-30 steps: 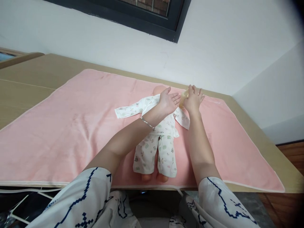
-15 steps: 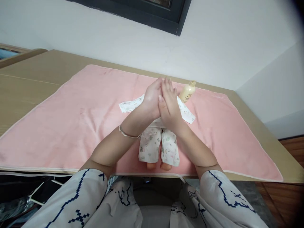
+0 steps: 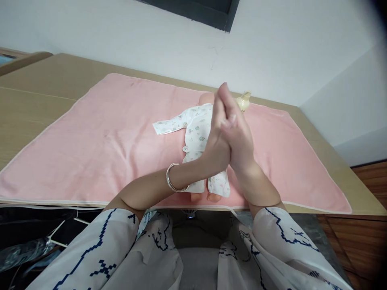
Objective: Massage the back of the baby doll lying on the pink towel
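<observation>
My left hand (image 3: 218, 139) and my right hand (image 3: 241, 137) are pressed palm to palm above a doll, their fingers stretched out and pointing up and away. Nothing shows between them, though the palms themselves are hidden. The doll (image 3: 198, 129) lies on its back in a white printed top and trousers, its feet toward me. My hands and forearms cover its right-hand side and part of its head. Just behind my right hand, a cream-yellow bottle (image 3: 243, 101) stands partly hidden.
A pink mat (image 3: 90, 141) with white edging covers much of the wooden table (image 3: 36, 86). Behind it rises a white wall (image 3: 169, 48) with a dark frame (image 3: 211, 14). Below the table at left, a clear plastic bottle (image 3: 24, 253) lies among dark things.
My joined hands have shifted to the right and turned more upright, with the palms rubbing across each other. More of the doll's top shows, while the cream-yellow bottle is more covered.
</observation>
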`<state>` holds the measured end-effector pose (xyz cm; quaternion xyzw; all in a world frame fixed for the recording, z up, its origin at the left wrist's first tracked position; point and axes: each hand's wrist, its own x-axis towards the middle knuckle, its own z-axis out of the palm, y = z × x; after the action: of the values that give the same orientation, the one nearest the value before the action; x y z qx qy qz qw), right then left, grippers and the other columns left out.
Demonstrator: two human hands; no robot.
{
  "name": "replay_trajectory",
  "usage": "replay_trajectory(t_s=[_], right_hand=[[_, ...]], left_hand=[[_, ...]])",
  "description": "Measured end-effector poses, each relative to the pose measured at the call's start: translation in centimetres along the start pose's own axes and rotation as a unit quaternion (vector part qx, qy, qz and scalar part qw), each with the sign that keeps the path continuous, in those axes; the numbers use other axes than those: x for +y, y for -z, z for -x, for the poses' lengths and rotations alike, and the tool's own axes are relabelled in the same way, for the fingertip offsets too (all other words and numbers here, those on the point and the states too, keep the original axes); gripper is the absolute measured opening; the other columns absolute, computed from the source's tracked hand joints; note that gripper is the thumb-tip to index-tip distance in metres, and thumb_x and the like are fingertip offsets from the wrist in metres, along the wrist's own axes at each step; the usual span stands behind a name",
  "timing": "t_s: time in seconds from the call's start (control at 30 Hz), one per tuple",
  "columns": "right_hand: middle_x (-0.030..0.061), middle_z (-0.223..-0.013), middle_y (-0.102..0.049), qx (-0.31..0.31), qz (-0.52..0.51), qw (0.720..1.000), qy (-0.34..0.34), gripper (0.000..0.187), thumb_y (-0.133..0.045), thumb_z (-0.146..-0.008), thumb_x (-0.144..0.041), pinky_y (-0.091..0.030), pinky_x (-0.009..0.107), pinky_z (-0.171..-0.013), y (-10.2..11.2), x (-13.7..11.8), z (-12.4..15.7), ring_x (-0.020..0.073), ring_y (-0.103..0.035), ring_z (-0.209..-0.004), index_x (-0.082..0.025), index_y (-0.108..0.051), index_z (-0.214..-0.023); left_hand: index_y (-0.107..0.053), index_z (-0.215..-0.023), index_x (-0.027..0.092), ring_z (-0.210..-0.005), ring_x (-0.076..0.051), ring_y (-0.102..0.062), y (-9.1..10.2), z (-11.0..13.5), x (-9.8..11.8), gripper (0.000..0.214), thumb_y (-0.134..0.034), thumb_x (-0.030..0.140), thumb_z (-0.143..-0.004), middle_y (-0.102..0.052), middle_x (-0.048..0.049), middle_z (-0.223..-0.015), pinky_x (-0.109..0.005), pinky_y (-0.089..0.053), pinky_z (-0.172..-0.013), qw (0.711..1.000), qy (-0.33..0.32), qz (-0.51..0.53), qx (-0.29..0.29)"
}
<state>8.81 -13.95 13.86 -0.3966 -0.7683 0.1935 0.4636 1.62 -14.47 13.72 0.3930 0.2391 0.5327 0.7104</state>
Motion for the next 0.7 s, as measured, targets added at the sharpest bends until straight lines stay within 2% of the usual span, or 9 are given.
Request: replay_trajectory(t_s=[0.1,0.13,0.23,0.3,0.37,0.43,0.5,0.6,0.7], right_hand=[[-0.0085,-0.164,-0.018,0.042,0.031,0.999,-0.001,0.06,-0.002,-0.099,-0.052,-0.019,0.044,-0.128,0.3,0.9,-0.7,0.0179,-0.008,-0.155,-0.035,-0.009,-0.156],[-0.0087,-0.164,-0.019,0.056,0.035,0.998,0.002,0.06,0.002,-0.099,-0.052,-0.016,0.046,-0.129,0.1,1.1,-0.8,0.019,-0.006,-0.155,-0.036,-0.006,-0.156],[-0.0078,-0.163,-0.019,0.062,0.02,0.998,0.019,0.062,0.006,-0.097,-0.056,-0.013,0.053,-0.129,-1.2,1.3,-0.3,0.0221,0.0,-0.155,-0.037,0.005,-0.157],[-0.0102,-0.164,-0.018,0.039,0.013,0.999,0.023,0.064,0.005,-0.096,-0.061,-0.014,0.054,-0.129,-2.4,0.8,0.5,0.0235,0.003,-0.154,-0.039,0.009,-0.156],[-0.0161,-0.164,-0.015,0.014,0.005,1.0,0.022,0.066,0.002,-0.093,-0.068,-0.017,0.05,-0.129,-3.4,0.1,1.5,0.0233,0.006,-0.153,-0.044,0.01,-0.154],[-0.0238,-0.163,-0.011,-0.019,-0.016,0.999,0.027,0.066,-0.005,-0.091,-0.073,-0.018,0.042,-0.13,-4.0,-0.8,2.4,0.0223,0.008,-0.153,-0.052,0.01,-0.151],[-0.0284,-0.162,-0.006,-0.058,-0.044,0.997,0.037,0.065,-0.014,-0.092,-0.073,-0.017,0.04,-0.131,-3.9,-1.4,2.8,0.022,0.008,-0.153,-0.055,0.01,-0.149],[-0.0248,-0.164,-0.004,-0.103,-0.085,0.99,0.048,0.066,-0.022,-0.095,-0.068,-0.017,0.044,-0.132,-2.7,-1.5,2.6,0.0221,0.004,-0.154,-0.05,0.003,-0.153],[-0.0189,-0.165,-0.008,-0.082,-0.073,0.992,0.064,0.068,-0.017,-0.095,-0.069,-0.014,0.044,-0.131,-1.4,-1.0,1.8,0.0193,0.003,-0.154,-0.042,-0.003,-0.155]], left_hand=[[-0.042,-0.146,0.034,-0.153,-0.018,0.008,-0.2,0.4,-1.0,0.047,-0.035,0.028,-0.1,-0.026,0.018,-0.161,-0.028,-0.001,-0.127,0.962,-0.203,-0.184,-0.017],[-0.045,-0.144,0.034,-0.153,-0.018,0.009,-0.1,0.4,-1.1,0.045,-0.033,0.029,-0.1,-0.029,0.0182,-0.16,-0.03,-0.002,-0.127,0.953,-0.222,-0.207,-0.023],[-0.044,-0.143,0.034,-0.153,-0.017,0.009,0.5,-0.1,-0.4,0.044,-0.029,0.034,-0.102,-0.031,0.0181,-0.159,-0.034,-0.005,-0.127,0.954,-0.207,-0.215,-0.021],[-0.04,-0.145,0.032,-0.154,-0.014,0.004,1.2,-0.6,0.7,0.045,-0.029,0.038,-0.103,-0.026,0.0157,-0.162,-0.027,-0.008,-0.126,0.956,-0.207,-0.205,0.009],[-0.033,-0.15,0.026,-0.154,-0.01,-0.005,2.1,-1.1,1.9,0.049,-0.029,0.04,-0.103,-0.02,0.011,-0.165,-0.019,-0.011,-0.124,0.956,-0.229,-0.181,0.037],[-0.023,-0.154,0.021,-0.154,-0.008,-0.012,2.8,-1.6,2.9,0.053,-0.026,0.04,-0.104,-0.019,0.0074,-0.166,-0.021,-0.014,-0.125,0.955,-0.247,-0.159,0.05],[-0.017,-0.155,0.018,-0.153,-0.01,-0.016,3.3,-1.9,3.5,0.056,-0.024,0.04,-0.104,-0.02,0.0058,-0.165,-0.026,-0.016,-0.125,0.955,-0.254,-0.141,0.055],[-0.022,-0.154,0.021,-0.153,-0.009,-0.016,3.0,-1.7,3.4,0.054,-0.024,0.039,-0.104,-0.02,0.0064,-0.165,-0.023,-0.019,-0.125,0.944,-0.29,-0.144,0.069],[-0.025,-0.152,0.034,-0.154,-0.004,-0.002,1.8,-0.5,2.4,0.049,-0.022,0.033,-0.103,-0.011,0.0196,-0.165,-0.016,-0.01,-0.125,0.953,-0.253,-0.154,0.062]])
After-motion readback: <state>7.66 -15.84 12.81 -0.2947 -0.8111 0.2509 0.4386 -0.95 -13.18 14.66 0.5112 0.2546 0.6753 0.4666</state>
